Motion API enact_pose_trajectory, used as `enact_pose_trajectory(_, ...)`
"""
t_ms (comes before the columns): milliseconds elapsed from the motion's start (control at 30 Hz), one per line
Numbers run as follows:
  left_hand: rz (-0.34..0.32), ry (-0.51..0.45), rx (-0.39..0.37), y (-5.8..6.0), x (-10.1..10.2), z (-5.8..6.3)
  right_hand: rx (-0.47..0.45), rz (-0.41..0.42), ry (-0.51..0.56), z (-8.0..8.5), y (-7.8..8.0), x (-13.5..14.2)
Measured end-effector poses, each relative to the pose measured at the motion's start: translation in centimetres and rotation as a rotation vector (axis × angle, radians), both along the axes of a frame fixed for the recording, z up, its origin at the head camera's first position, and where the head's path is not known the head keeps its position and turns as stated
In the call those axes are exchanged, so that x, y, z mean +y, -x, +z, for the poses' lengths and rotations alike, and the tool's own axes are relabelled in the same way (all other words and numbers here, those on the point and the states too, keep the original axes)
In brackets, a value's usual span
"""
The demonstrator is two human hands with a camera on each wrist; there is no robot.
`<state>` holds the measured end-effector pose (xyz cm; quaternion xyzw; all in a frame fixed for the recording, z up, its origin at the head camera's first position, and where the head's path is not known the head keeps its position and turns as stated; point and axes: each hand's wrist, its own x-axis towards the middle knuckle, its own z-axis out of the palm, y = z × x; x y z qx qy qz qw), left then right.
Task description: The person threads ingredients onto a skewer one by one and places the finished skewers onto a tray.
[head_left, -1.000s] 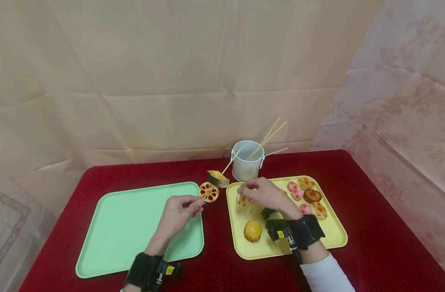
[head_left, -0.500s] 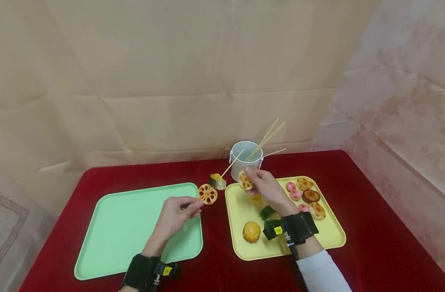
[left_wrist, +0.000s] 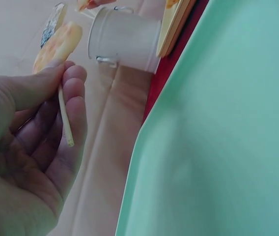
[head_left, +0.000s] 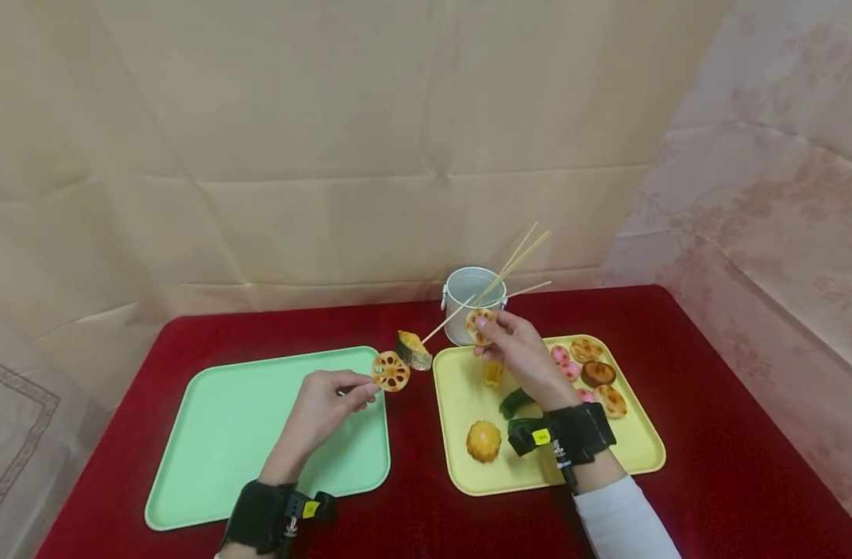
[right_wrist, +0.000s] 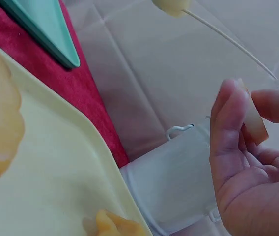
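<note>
My left hand (head_left: 326, 407) grips a wooden skewer (left_wrist: 67, 120) near its lower end, over the right part of the green tray. A lotus root slice (head_left: 390, 371) sits on the skewer just above the fingertips. Beyond it is a pumpkin wedge (head_left: 414, 352), with bare stick sticking out past it toward the bucket. My right hand (head_left: 529, 361) pinches a second lotus root slice (right_wrist: 256, 120) between thumb and fingers, raised in front of the bucket and near the skewer's tip. In the right wrist view this slice appears edge-on.
A pale metal bucket (head_left: 459, 322) holding several skewers (head_left: 520, 262) stands behind the yellow tray (head_left: 461, 411). That tray carries a corn piece (head_left: 483, 441), green pieces (head_left: 515, 403), pink balls (head_left: 569, 371) and a mushroom (head_left: 597, 374). The green tray (head_left: 237, 435) lies left.
My right hand has lifted the lotus root slice off the yellow tray and raised it before the bucket. The left hand shifted slightly left, and the skewer now tilts lower toward the right.
</note>
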<state>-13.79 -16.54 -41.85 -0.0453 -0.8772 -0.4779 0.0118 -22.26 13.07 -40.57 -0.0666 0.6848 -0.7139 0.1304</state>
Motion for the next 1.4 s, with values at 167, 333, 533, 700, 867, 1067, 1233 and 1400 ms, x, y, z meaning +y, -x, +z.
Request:
enact_pose_trajectory(167,-0.029,0.02,-0.022,-0.1,-0.9,0.0,-0.03,-0.05,0.063,0.3,-0.1,0.2)
enact_pose_trajectory(333,-0.064,0.053,-0.012,-0.1,-1.5,0.1,-0.046,-0.073,0.13,0.5,-0.2,0.2)
enact_pose_trajectory(533,-0.104,0.077,0.004,-0.1,-1.8,0.0,-0.062,-0.075,0.167,0.8,-0.2,0.2)
enact_pose_trajectory(700,-0.118,0.082,0.009,-0.1,-1.9,-0.1,-0.077,-0.076,0.203,0.8,-0.3,0.3)
enact_pose_trajectory(867,-0.119,0.073,-0.001,-0.1,-1.9,-0.2,-0.08,-0.073,0.231,0.7,-0.2,0.4)
enact_pose_trajectory(1067,-0.115,0.072,-0.006,-0.1,-1.9,-0.2,-0.056,-0.063,0.215,0.8,-0.2,0.4)
enact_pose_trajectory(1233,-0.111,0.077,-0.001,-0.1,-1.9,-0.2,-0.007,-0.087,0.097,0.9,-0.4,0.1)
enact_pose_trajectory(1400,-0.105,0.08,0.021,-0.1,-1.6,-0.3,0.017,-0.114,-0.025,1.2,-0.5,-0.1)
